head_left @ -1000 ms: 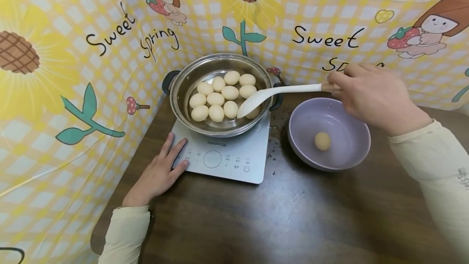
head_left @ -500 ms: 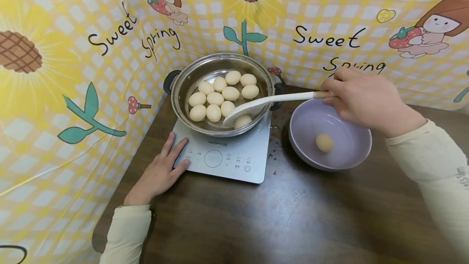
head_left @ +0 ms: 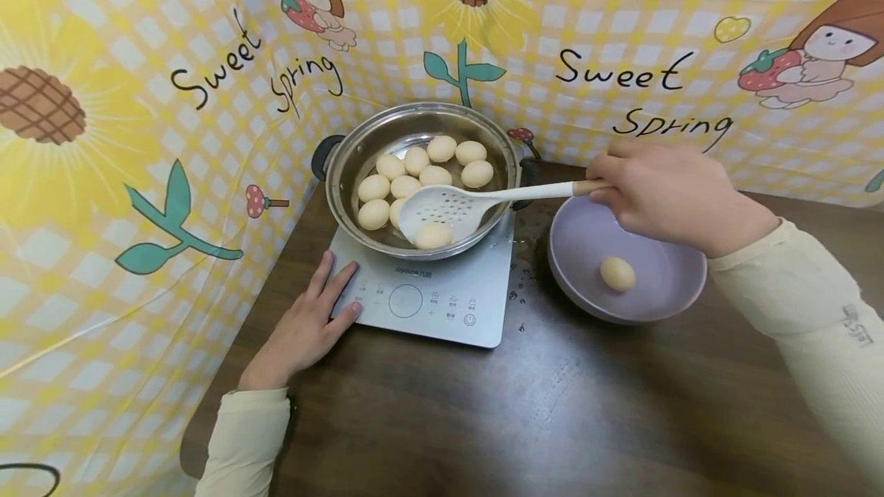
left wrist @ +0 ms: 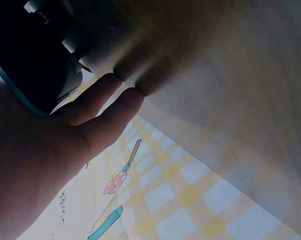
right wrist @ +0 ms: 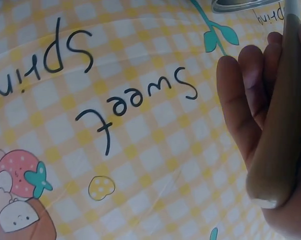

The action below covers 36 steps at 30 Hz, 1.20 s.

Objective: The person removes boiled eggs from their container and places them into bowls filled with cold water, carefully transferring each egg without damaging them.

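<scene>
My right hand [head_left: 666, 194] grips the wooden handle [right wrist: 280, 130] of a white slotted spoon [head_left: 442, 205]. The spoon's perforated bowl is inside a steel pot [head_left: 345, 225], with one egg [head_left: 433, 235] at its near edge. Several other pale eggs [head_left: 374, 188] lie to the left of and behind the spoon, and its bowl partly covers some. My left hand [head_left: 304, 328] rests with spread fingers at the left edge of the white induction cooktop [head_left: 442, 324] under the pot. In the left wrist view, two fingers [left wrist: 113, 117] reach out straight beside the cooktop's dark side.
To the right of the cooktop stands a purple bowl [head_left: 673, 297] with one egg [head_left: 618, 274] in it. Water drops [head_left: 521, 300] dot the brown table [head_left: 525, 420] between them. A yellow checked cloth [head_left: 387, 37] hangs close behind and on the left.
My right hand has moved the spoon left and turned its holed face into view, with an egg at its edge. The egg in the purple bowl has rolled slightly. The left hand stays put.
</scene>
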Each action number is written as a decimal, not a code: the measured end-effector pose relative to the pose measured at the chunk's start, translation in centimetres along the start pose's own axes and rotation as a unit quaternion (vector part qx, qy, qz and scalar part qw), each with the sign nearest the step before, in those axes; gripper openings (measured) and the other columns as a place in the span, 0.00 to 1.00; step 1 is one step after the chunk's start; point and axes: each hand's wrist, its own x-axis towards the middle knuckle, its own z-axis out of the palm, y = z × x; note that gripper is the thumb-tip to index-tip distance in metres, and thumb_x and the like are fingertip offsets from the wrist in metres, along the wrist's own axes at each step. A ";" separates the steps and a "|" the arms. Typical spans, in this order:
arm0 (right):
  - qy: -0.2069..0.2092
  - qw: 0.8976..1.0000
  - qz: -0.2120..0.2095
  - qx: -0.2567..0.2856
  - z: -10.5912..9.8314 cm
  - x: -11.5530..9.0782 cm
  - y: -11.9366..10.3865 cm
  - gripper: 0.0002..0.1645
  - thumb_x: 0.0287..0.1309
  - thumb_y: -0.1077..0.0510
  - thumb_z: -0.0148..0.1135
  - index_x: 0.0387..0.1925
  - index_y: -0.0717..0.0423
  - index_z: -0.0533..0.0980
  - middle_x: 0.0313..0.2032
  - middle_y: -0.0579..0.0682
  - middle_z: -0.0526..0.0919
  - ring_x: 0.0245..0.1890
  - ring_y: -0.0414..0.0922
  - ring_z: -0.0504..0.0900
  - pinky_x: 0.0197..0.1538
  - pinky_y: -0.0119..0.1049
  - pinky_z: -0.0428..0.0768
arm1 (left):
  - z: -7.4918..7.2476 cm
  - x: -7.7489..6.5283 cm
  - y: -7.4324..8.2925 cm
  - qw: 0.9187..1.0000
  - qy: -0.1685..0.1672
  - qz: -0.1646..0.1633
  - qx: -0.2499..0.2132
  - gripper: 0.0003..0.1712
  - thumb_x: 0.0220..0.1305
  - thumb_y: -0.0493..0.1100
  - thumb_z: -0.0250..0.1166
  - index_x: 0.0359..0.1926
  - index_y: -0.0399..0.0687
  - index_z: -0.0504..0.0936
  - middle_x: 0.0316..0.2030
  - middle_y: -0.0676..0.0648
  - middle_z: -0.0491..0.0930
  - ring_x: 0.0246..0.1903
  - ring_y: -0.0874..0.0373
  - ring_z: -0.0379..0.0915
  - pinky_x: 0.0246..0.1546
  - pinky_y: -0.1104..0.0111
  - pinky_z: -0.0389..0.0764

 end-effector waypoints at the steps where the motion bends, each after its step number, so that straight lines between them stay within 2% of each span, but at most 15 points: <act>1: -0.008 1.000 0.005 0.002 0.0 0.1 -0.1 0.03 0.55 0.54 0.64 0.29 0.46 0.79 0.22 0.42 0.70 0.19 0.43 0.68 0.17 0.40 0.65 | 0.0 0.0 0.0 1.000 0.000 0.000 0.000 0.38 0.70 0.64 0.45 0.75 0.64 0.45 0.73 0.51 0.26 0.62 0.27 0.50 0.52 0.35 0.57; 6: -0.052 0.998 0.027 0.015 -0.2 0.4 -0.7 0.04 0.58 0.52 0.62 0.28 0.44 0.78 0.21 0.40 0.69 0.17 0.41 0.67 0.17 0.40 0.65 | 0.2 0.0 0.0 1.000 0.002 -0.003 0.000 0.38 0.69 0.65 0.45 0.75 0.66 0.45 0.73 0.52 0.26 0.63 0.28 0.50 0.53 0.35 0.57; 14: -0.080 0.996 0.031 0.014 -0.3 0.6 -0.8 0.12 0.60 0.48 0.60 0.22 0.41 0.75 0.15 0.38 0.66 0.14 0.41 0.64 0.15 0.39 0.62 | 0.2 0.0 0.1 1.000 0.007 0.001 -0.002 0.37 0.69 0.64 0.46 0.75 0.65 0.46 0.73 0.51 0.27 0.63 0.28 0.50 0.53 0.35 0.57; 20: -0.122 0.990 0.053 0.056 -0.6 0.7 -0.8 0.09 0.61 0.49 0.60 0.25 0.40 0.79 0.14 0.37 0.69 0.13 0.39 0.64 0.16 0.37 0.63 | 0.2 -0.1 0.1 1.000 0.006 0.000 -0.002 0.38 0.69 0.64 0.46 0.74 0.66 0.46 0.73 0.51 0.27 0.62 0.27 0.50 0.53 0.35 0.57; 28: -0.125 0.987 0.050 0.089 -1.2 0.6 -0.5 0.07 0.63 0.54 0.58 0.30 0.42 0.80 0.16 0.39 0.70 0.14 0.38 0.65 0.20 0.37 0.65 | 0.0 -0.1 0.1 1.000 0.008 0.002 -0.004 0.38 0.69 0.64 0.46 0.74 0.66 0.46 0.73 0.51 0.28 0.63 0.28 0.50 0.53 0.36 0.57; 36: -0.125 0.985 0.060 0.107 -2.1 0.0 0.1 0.06 0.63 0.54 0.58 0.33 0.43 0.81 0.17 0.39 0.71 0.16 0.38 0.67 0.22 0.36 0.66 | 0.0 -0.1 0.1 1.000 0.008 -0.001 -0.003 0.38 0.69 0.64 0.46 0.74 0.66 0.46 0.73 0.51 0.28 0.62 0.28 0.50 0.53 0.36 0.57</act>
